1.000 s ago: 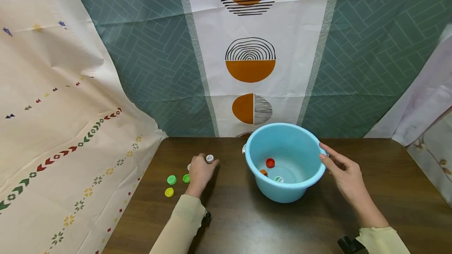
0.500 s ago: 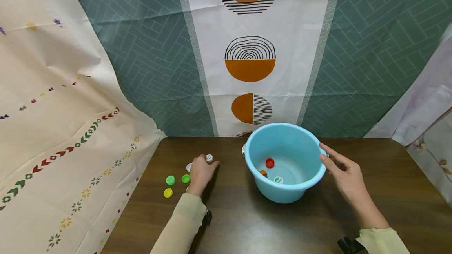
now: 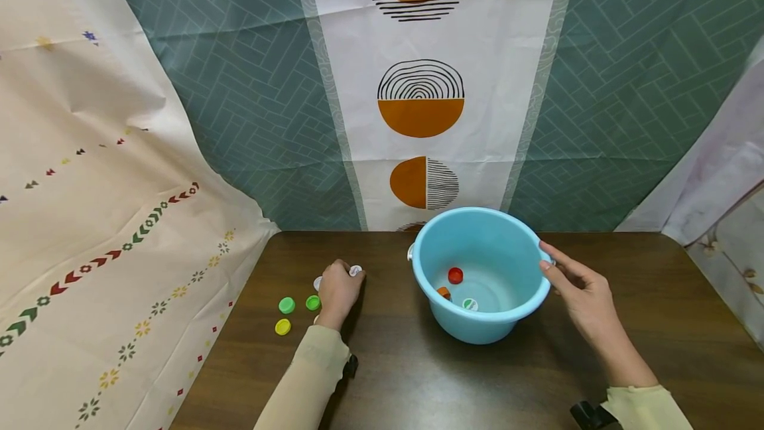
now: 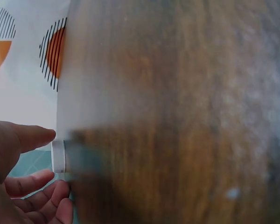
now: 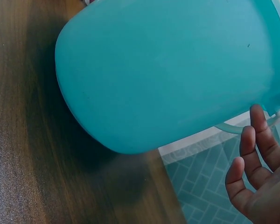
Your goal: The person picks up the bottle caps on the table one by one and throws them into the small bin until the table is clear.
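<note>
My left hand (image 3: 339,294) is low over the table at the left, thumb and fingers on either side of a white bottle cap (image 3: 355,271). In the left wrist view this cap (image 4: 59,156) lies against the wood, the thumb tip (image 4: 50,134) slightly apart from it and a fingertip at its other side. At the right, my right hand (image 3: 587,297) holds the rim of a light blue bucket (image 3: 471,329) between thumb and index finger. The other fingers hang curled outside its wall. A red cap (image 3: 455,275), an orange cap (image 3: 444,292) and a green-and-white cap (image 3: 470,304) lie inside.
Left of my left hand lie a light green cap (image 3: 286,305), a darker green cap (image 3: 313,302), a yellow cap (image 3: 282,327) and a white cap (image 3: 318,283). The dark wooden table (image 3: 412,390) ends at a patterned curtain (image 3: 286,118) behind.
My left thumb has drawn in a little closer to the white cap. My right hand and the bucket have stayed in place, and the head view has shifted very slightly.
</note>
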A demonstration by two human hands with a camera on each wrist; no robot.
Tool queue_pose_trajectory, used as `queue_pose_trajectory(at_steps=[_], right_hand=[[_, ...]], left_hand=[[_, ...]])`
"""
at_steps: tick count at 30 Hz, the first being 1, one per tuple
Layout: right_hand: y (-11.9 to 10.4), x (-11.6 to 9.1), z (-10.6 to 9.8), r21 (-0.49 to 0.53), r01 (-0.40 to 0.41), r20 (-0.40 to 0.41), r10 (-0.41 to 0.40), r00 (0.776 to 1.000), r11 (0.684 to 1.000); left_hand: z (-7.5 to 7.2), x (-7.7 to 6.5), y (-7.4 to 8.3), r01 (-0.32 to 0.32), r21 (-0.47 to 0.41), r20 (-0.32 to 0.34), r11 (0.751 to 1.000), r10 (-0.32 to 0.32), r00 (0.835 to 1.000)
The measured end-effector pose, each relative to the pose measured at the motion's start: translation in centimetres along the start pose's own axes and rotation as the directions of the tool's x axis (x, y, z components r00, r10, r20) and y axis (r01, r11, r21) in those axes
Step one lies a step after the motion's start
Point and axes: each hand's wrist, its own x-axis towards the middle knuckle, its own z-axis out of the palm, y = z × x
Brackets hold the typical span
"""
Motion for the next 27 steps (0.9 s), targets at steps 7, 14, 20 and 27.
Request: queue_pose_trajectory(at_steps=[7, 14, 20, 27], right_hand=[[0.04, 0.03, 0.07, 0.008, 0.013, -0.005, -0.013, 1.000, 1.000], [0.08, -0.05, 0.11, 0.001, 0.015, -0.009, -0.015, 1.000, 1.000], [0.11, -0.08, 0.17, 0.000, 0.010, -0.011, -0.011, 1.000, 1.000], [0.11, -0.04, 0.18, 0.006, 0.013, -0.014, -0.013, 1.000, 1.000]], left_hand=[[0.09, 0.07, 0.07, 0.016, 0.006, -0.008, 1.000, -0.016, 1.000], [0.04, -0.28, 0.06, -0.006, 0.021, 0.004, 1.000, 0.006, 1.000], [0.00, -0.42, -0.02, -0.001, 0.007, -0.005, 1.000, 0.001, 1.000], [-0.09, -0.35, 0.21, -0.023, -0.035, -0.047, 0.999, 0.021, 0.999]])
